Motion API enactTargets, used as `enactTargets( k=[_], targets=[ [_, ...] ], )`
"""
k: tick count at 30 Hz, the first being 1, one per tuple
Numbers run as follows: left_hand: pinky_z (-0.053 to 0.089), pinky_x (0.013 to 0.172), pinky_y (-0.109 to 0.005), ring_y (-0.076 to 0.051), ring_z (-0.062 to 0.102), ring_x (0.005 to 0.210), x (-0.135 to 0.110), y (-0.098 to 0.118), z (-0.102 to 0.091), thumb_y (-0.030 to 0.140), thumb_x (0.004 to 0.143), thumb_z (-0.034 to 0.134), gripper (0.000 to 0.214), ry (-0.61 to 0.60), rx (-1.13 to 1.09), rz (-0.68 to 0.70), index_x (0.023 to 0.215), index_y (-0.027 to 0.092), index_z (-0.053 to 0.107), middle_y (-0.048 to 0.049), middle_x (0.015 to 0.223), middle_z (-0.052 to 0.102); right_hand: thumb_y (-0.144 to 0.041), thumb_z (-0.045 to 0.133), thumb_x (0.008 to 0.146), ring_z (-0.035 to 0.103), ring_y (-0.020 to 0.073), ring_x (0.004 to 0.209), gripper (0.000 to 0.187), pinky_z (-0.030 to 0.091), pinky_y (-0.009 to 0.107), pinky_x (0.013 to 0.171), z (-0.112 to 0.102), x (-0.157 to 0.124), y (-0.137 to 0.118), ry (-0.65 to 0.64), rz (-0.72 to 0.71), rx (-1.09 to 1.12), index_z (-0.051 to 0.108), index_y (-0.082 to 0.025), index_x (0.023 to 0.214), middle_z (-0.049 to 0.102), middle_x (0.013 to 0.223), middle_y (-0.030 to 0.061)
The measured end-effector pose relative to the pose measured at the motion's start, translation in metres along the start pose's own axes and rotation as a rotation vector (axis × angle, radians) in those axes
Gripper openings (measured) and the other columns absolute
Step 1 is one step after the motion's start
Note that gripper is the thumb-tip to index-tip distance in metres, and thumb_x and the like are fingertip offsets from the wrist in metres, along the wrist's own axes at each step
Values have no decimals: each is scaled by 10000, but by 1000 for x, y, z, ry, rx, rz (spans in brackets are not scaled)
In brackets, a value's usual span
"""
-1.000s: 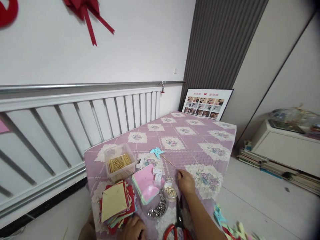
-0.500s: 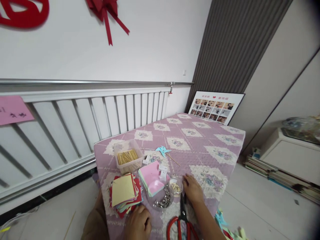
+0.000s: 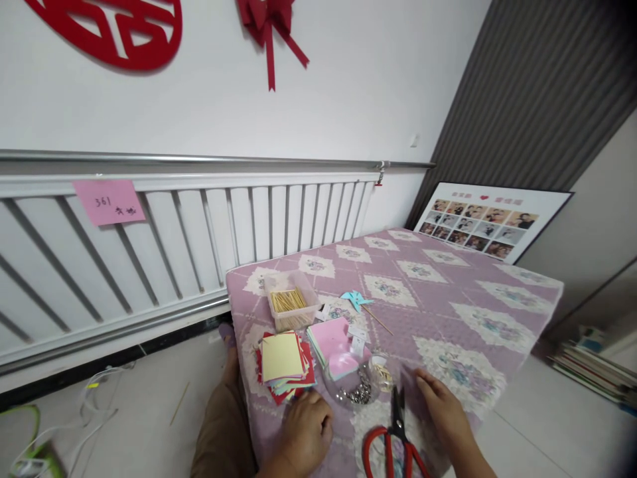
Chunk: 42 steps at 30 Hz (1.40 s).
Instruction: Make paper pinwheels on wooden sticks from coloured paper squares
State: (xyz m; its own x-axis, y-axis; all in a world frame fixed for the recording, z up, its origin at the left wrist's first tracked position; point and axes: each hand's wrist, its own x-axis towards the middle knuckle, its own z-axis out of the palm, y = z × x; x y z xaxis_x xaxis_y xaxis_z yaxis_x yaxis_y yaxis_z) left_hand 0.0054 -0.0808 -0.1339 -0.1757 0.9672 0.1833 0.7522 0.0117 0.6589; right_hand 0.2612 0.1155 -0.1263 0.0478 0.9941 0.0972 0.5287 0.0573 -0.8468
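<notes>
My left hand (image 3: 307, 429) rests curled on the purple quilted cover (image 3: 438, 292), just below a stack of coloured paper squares (image 3: 283, 359) topped with a yellow sheet. My right hand (image 3: 442, 407) lies on the cover with fingers stretched out flat, right of the red-handled scissors (image 3: 395, 438). Neither hand holds anything I can see. A second paper stack with a pink top (image 3: 332, 341) sits beside a clear tub of metal pins (image 3: 355, 390) and a small jar of sticks (image 3: 381, 375). A blue paper pinwheel on a stick (image 3: 359, 301) lies farther back.
A clear box of wooden sticks (image 3: 291, 307) stands near the cover's far left corner. White slatted rail (image 3: 199, 226) with a pink note (image 3: 108, 202) runs behind. A framed photo collage (image 3: 485, 219) leans on the wall. Books (image 3: 594, 368) lie on the floor at right.
The view has swung left and down. My right hand has drawn back from the pinwheel's stick toward me, beside the scissors. My left hand has come further into view.
</notes>
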Motion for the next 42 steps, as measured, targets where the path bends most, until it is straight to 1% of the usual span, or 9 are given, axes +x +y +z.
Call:
enactTargets(
  k=[5,10,12,15,20,27,34,38,42],
  targets=[
    [384,786,-308,-185,544,903,-1,1,-3,94,766,503,174,3,25,3,799,214,624,-32,907,633,-535,560,574,670,347,999,524,530,418,853,0,-25,-17,28,92,101,716,-149,892,745,1035,158],
    [388,788,-306,-182,549,901,-2,3,-8,107,780,500,163,-11,20,10,798,211,624,-30,905,635,-519,482,725,596,322,1128,545,441,421,979,10,-68,-48,161,78,140,630,-141,1090,666,1194,162],
    [389,787,-308,-185,553,898,-2,4,-8,105,769,508,163,-13,18,7,797,212,628,-31,905,638,-508,511,751,599,321,1118,487,428,437,990,22,-94,-66,153,10,157,628,-167,1079,674,1170,149],
    [391,779,-307,-187,560,888,-2,4,-8,95,759,509,172,7,19,-1,792,211,632,-34,890,640,-518,544,766,651,309,1009,429,491,424,913,53,-138,-87,29,-75,255,642,-195,1032,716,1058,124],
    [402,732,-292,-172,564,817,-3,2,-12,86,768,490,181,82,-52,-9,737,204,624,-34,835,630,-438,531,828,691,271,894,307,567,364,783,104,-190,-83,-150,-143,347,669,-195,956,744,950,108],
    [447,741,-280,-158,569,797,-16,-13,-16,44,747,466,197,279,-289,-13,753,187,601,-28,790,616,-361,530,854,689,258,882,245,563,358,790,115,-199,-70,-197,-239,303,678,-194,956,740,928,94],
    [430,906,-383,-202,565,947,6,-30,-71,117,813,485,180,456,4,-1,865,196,639,-67,938,641,-317,510,879,687,238,850,200,553,327,770,114,-205,-84,-283,-394,177,678,-212,907,731,895,74],
    [374,980,-452,-243,528,1064,25,-42,-90,142,791,536,213,326,215,-50,956,208,653,-81,1074,637,-291,491,884,682,233,825,196,547,317,748,114,-206,-85,-296,-428,150,672,-216,867,723,863,67],
    [340,1007,-466,-273,503,1122,32,-46,-87,215,770,597,266,266,313,-97,1033,206,637,-93,1154,624,-261,486,884,675,227,818,186,536,304,744,114,-206,-83,-307,-442,149,665,-216,863,714,850,60]
  ],
)
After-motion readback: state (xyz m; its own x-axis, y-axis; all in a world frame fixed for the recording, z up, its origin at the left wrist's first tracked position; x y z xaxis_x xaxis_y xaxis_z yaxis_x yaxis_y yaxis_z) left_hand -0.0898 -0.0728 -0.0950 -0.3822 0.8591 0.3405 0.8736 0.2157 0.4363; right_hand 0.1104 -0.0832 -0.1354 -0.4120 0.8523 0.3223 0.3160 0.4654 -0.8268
